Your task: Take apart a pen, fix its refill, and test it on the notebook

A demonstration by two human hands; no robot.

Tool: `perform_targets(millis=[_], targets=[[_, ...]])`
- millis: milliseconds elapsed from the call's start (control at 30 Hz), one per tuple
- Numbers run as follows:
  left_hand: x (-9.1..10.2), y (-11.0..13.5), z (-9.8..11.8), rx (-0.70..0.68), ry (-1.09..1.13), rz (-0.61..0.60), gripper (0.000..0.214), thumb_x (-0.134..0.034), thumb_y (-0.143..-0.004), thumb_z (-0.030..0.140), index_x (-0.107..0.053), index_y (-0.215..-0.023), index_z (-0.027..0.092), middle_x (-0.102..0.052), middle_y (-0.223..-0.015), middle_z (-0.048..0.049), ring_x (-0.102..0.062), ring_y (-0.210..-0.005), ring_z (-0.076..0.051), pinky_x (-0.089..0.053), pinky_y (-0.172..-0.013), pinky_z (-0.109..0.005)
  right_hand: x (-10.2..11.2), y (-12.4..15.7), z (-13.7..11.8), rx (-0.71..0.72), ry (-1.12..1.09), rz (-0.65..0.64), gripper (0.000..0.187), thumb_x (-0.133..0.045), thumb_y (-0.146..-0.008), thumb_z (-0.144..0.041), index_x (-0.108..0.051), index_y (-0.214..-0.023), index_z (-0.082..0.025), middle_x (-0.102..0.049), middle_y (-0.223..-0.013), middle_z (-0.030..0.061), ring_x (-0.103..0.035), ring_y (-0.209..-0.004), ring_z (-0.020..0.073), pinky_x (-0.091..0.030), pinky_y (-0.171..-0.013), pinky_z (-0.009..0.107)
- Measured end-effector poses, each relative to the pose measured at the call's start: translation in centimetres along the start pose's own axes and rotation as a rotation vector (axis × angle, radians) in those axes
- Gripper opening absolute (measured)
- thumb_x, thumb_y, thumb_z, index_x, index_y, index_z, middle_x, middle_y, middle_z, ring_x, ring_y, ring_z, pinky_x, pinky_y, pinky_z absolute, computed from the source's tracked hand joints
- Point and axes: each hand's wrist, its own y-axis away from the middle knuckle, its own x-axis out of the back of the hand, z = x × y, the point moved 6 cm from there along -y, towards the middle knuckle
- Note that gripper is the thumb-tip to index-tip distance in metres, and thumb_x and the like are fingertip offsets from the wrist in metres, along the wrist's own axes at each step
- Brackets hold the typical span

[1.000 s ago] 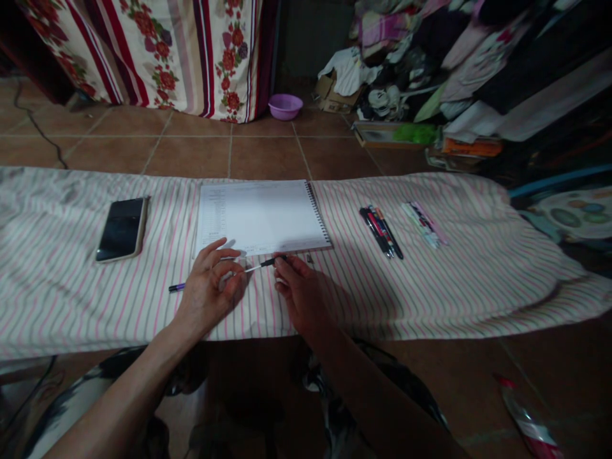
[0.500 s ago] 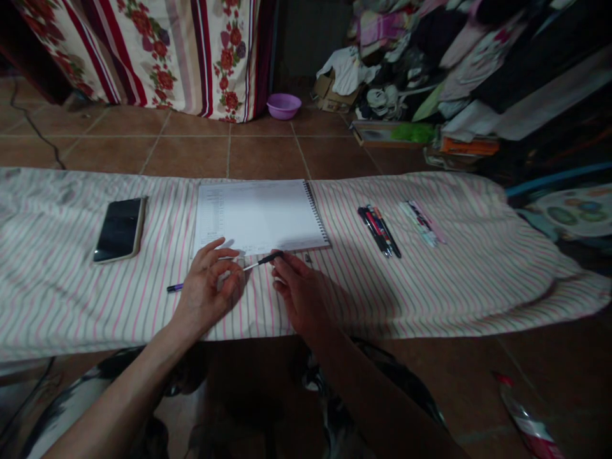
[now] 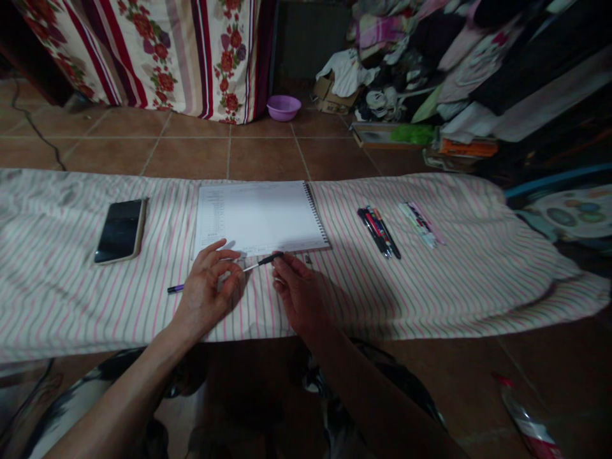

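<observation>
While one notebook (image 3: 272, 213) lies beyond, two grips — left hand (image 3: 208, 282), right hand (image 3: 300, 288) — pinch one slender rod (image 3: 268, 259).

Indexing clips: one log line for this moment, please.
left hand: pinching slim pen piece; right hand: holding its black end; spiral notebook: lying just beyond

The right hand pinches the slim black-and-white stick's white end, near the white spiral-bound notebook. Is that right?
Not quite: in the head view, the right hand pinches the black end of the slim black-and-white stick, near the white notebook.
</observation>
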Motion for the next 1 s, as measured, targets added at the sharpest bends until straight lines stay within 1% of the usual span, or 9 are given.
perform_targets(millis=[133, 233, 333, 433, 533, 767, 900, 1000], targets=[[-0.09, 0.06, -0.16, 0.012, 0.003, -0.017, 0.012, -0.053, -0.084, 0.015, -0.062, -0.079, 0.021, -0.068, -0.103, -0.0059, -0.049, -0.122, -0.026, -0.043, -0.100, -0.051, -0.03, 0.04, -0.02, -0.008, 0.009, 0.032, 0.021, -0.076, -0.058, -0.034, -0.066, -0.073, -0.023, -0.061, -0.070, -0.0007, -0.052, -0.061, 0.0113, -0.039, -0.054, 0.023], [-0.03, 0.04, -0.03, 0.008, 0.001, -0.009, 0.012, -0.053, -0.084, 0.014, -0.062, -0.079, 0.021, -0.068, -0.102, -0.0060, -0.049, -0.122, -0.026, -0.043, -0.101, -0.051, -0.18, 0.09, -0.11, -0.002, -0.003, 0.011, 0.024, -0.076, -0.057, -0.034, -0.066, -0.075, -0.022, -0.061, -0.072, -0.0007, -0.053, -0.063, 0.0113, -0.039, -0.054, 0.022], [0.00, -0.01, 0.15, 0.009, -0.006, -0.007, 0.011, -0.054, -0.084, 0.015, -0.062, -0.079, 0.021, -0.067, -0.103, -0.0059, -0.049, -0.122, -0.027, -0.044, -0.100, -0.050, -0.22, 0.09, -0.15, 0.005, 0.012, -0.008, 0.024, -0.076, -0.059, -0.036, -0.066, -0.076, -0.023, -0.059, -0.070, -0.0012, -0.052, -0.064, 0.0115, -0.040, -0.055, 0.022], [0.01, 0.00, 0.27, -0.003, -0.005, -0.006, 0.011, -0.054, -0.084, 0.014, -0.062, -0.080, 0.021, -0.067, -0.103, -0.0061, -0.048, -0.123, -0.027, -0.043, -0.100, -0.050, -0.10, -0.02, -0.07, 0.012, -0.004, -0.002, 0.024, -0.077, -0.059, -0.038, -0.065, -0.072, -0.022, -0.058, -0.068, -0.0018, -0.051, -0.063, 0.0108, -0.039, -0.055, 0.022], [-0.04, 0.05, 0.29, -0.019, -0.002, -0.013, 0.011, -0.054, -0.084, 0.013, -0.062, -0.079, 0.020, -0.067, -0.103, -0.0063, -0.048, -0.123, -0.027, -0.043, -0.101, -0.050, 0.03, -0.15, 0.00, 0.018, -0.026, 0.013, 0.024, -0.079, -0.058, -0.037, -0.064, -0.069, -0.022, -0.058, -0.069, -0.0017, -0.050, -0.062, 0.0103, -0.038, -0.055, 0.022], [-0.06, 0.11, 0.11, -0.006, 0.003, -0.019, 0.011, -0.054, -0.084, 0.013, -0.061, -0.080, 0.021, -0.067, -0.104, -0.0056, -0.048, -0.123, -0.026, -0.044, -0.100, -0.051, -0.08, 0.04, -0.31, 0.027, 0.014, 0.022, 0.019, -0.077, -0.060, -0.035, -0.067, -0.071, -0.023, -0.058, -0.068, -0.0012, -0.050, -0.061, 0.0114, -0.038, -0.055, 0.024], [-0.09, 0.13, 0.07, 0.007, 0.008, -0.015, 0.011, -0.054, -0.083, 0.013, -0.060, -0.079, 0.022, -0.067, -0.104, -0.0053, -0.048, -0.124, -0.026, -0.043, -0.101, -0.051, 0.00, 0.08, -0.28, 0.013, 0.010, 0.015, 0.021, -0.077, -0.061, -0.034, -0.068, -0.075, -0.022, -0.058, -0.067, -0.0028, -0.049, -0.059, 0.0090, -0.038, -0.055, 0.022], [-0.13, 0.13, 0.08, 0.008, 0.012, -0.019, 0.012, -0.054, -0.083, 0.013, -0.061, -0.078, 0.022, -0.067, -0.104, -0.0053, -0.048, -0.123, -0.026, -0.043, -0.101, -0.051, 0.06, -0.06, -0.19, 0.032, 0.021, -0.002, 0.021, -0.076, -0.063, -0.035, -0.068, -0.077, -0.021, -0.058, -0.066, -0.0042, -0.048, -0.058, 0.0075, -0.037, -0.056, 0.021]])
